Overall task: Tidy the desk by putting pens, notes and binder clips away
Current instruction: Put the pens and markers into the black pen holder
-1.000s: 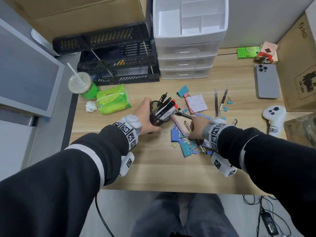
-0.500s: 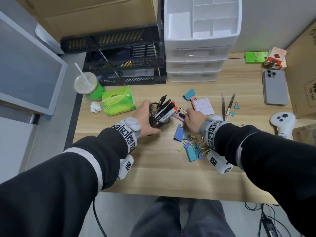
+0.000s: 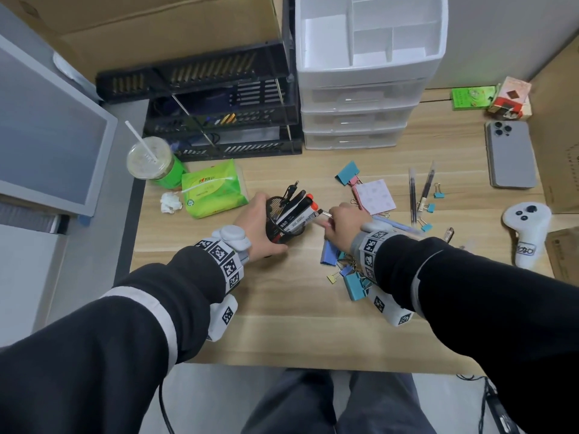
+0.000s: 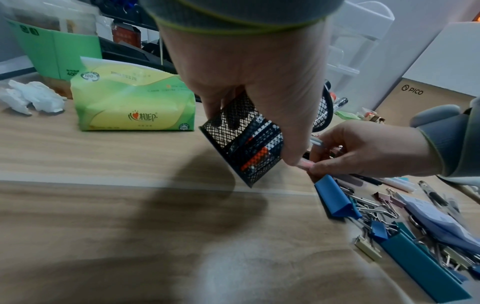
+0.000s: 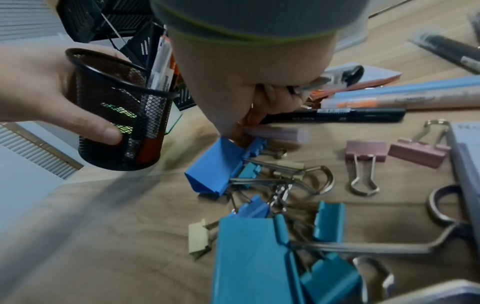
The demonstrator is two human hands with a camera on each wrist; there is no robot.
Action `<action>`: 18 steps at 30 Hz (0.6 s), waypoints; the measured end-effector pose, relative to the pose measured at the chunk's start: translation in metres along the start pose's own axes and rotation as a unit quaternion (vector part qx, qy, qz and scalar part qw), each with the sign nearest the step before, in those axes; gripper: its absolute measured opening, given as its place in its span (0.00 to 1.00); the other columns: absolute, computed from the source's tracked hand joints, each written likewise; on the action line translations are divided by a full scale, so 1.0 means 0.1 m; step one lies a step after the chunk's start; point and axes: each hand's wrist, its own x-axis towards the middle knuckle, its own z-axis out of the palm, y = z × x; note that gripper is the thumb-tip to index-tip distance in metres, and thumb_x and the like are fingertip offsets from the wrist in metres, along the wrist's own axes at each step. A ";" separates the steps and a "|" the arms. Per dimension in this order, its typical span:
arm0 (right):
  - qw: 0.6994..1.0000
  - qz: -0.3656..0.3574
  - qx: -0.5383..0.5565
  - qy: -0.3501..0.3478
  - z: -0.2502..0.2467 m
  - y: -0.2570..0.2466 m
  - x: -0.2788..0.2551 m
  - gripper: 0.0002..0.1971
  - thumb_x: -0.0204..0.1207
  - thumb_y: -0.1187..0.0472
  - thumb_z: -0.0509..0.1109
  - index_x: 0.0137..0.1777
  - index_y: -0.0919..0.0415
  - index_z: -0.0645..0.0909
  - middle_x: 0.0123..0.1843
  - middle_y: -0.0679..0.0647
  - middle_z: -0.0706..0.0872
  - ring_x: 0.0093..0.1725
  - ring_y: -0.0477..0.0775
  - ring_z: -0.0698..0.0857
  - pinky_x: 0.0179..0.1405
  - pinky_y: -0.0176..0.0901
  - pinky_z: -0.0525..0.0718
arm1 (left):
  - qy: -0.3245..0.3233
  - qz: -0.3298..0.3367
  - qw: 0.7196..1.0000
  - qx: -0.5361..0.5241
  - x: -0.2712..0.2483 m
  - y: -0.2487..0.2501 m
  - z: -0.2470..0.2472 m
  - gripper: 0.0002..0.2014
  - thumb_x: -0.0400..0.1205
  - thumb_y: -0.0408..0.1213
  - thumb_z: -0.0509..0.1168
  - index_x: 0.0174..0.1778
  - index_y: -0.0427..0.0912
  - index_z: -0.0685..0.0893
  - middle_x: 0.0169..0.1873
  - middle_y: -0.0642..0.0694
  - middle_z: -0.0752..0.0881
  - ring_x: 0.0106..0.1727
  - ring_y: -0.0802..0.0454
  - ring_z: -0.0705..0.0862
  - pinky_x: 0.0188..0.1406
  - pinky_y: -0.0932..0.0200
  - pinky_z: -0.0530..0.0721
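Our left hand grips the tilted black mesh pen cup; our right hand pinches pens just beside it.

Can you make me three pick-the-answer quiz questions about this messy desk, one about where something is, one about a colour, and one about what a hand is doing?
1. Where is the green tissue pack?
A. left of the mesh pen cup
B. on the phone
C. inside a drawer

2. What colour is the mesh pen cup?
A. white
B. black
C. pink

3. What is the left hand doing?
A. lying flat on the desk
B. gripping the pen cup, tilted
C. pinching a binder clip

Answers:
1. A, the head view shows the pack just left of the cup.
2. B, its mesh looks black in every view.
3. B, the fingers wrap the cup, which leans toward the right hand holding pens.
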 end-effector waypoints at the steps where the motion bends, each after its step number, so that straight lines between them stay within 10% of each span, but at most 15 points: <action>1: 1.000 -0.001 0.012 0.007 -0.03 0.01 -0.02 0.13 0.78 0.44 0.60 0.39 0.52 0.71 0.39 0.50 0.78 0.34 0.54 0.80 0.36 0.46 0.82 | -0.003 0.001 1.000 0.001 0.02 0.01 0.00 0.47 0.57 0.49 0.85 0.67 0.41 0.66 0.51 0.49 0.80 0.49 0.50 0.81 0.47 0.58 0.80; 11: 1.000 0.030 0.004 -0.006 -0.58 0.81 -0.18 0.08 0.77 0.52 0.54 0.45 0.55 0.70 0.38 0.58 0.84 0.38 0.62 0.84 0.42 0.52 0.84 | -0.011 0.017 1.000 -0.017 0.23 0.30 0.04 0.46 0.57 0.50 0.85 0.66 0.43 0.66 0.52 0.49 0.80 0.50 0.50 0.83 0.48 0.56 0.83; 15: 1.000 0.018 0.016 -0.014 -0.62 1.02 -0.25 0.02 0.81 0.66 0.59 0.48 0.60 0.71 0.43 0.56 0.80 0.43 0.58 0.79 0.43 0.46 0.71 | -0.010 0.020 1.000 -0.019 0.27 0.41 0.08 0.47 0.59 0.48 0.85 0.68 0.43 0.66 0.53 0.50 0.79 0.49 0.52 0.81 0.46 0.62 0.76; 18: 1.000 0.020 0.006 -0.017 -0.58 1.04 -0.29 0.05 0.77 0.58 0.67 0.48 0.59 0.77 0.40 0.52 0.84 0.42 0.58 0.84 0.43 0.47 0.81 | -0.013 0.021 1.000 -0.016 0.27 0.43 0.11 0.47 0.59 0.48 0.85 0.67 0.43 0.66 0.52 0.49 0.79 0.48 0.52 0.81 0.44 0.63 0.75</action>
